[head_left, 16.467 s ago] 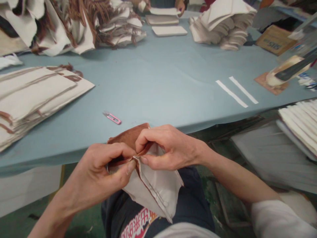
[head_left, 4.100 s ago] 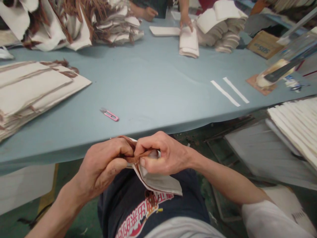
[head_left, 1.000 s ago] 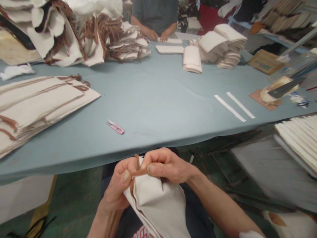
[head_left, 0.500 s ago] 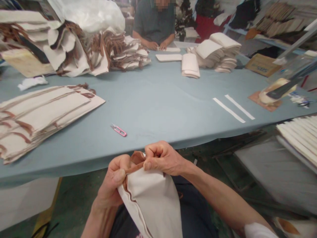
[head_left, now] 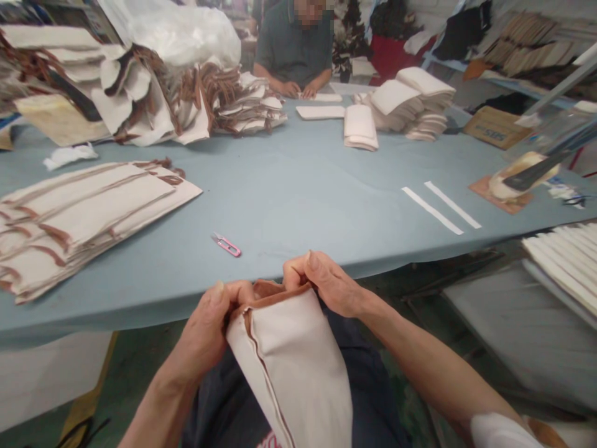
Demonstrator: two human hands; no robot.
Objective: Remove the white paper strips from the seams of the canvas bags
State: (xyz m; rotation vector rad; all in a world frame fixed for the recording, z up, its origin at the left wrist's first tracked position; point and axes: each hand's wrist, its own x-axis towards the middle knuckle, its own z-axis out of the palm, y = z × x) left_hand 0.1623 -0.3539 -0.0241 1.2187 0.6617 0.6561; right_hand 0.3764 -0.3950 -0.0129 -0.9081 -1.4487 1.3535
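Note:
A cream fabric piece with a brown lining (head_left: 298, 354), sewn like a bag or sleeve, hangs over my lap below the table edge. My left hand (head_left: 212, 317) grips the left corner of its brown-edged opening, fingers curled inside. At the right end of that opening, my right hand (head_left: 326, 280) is closed on the rim, its thumb raised and fingers tucked in. Between the hands the brown edge is stretched fairly straight. A seam runs down the left part of the piece. Pink thread snips (head_left: 227, 244) lie on the table just beyond my left hand.
On the blue-covered table (head_left: 298, 186) lie a stack of cream pieces (head_left: 102, 199) at left, two white strips (head_left: 433, 208) at right, and folded cream pieces (head_left: 396, 99) farther back. A glue-smeared container (head_left: 508, 177) stands at right. Across the table a person (head_left: 293, 50) works with both hands.
My hands have moved apart along the opening, the right one shifting right and slightly up. The brown edge now lies wider and straighter between them.

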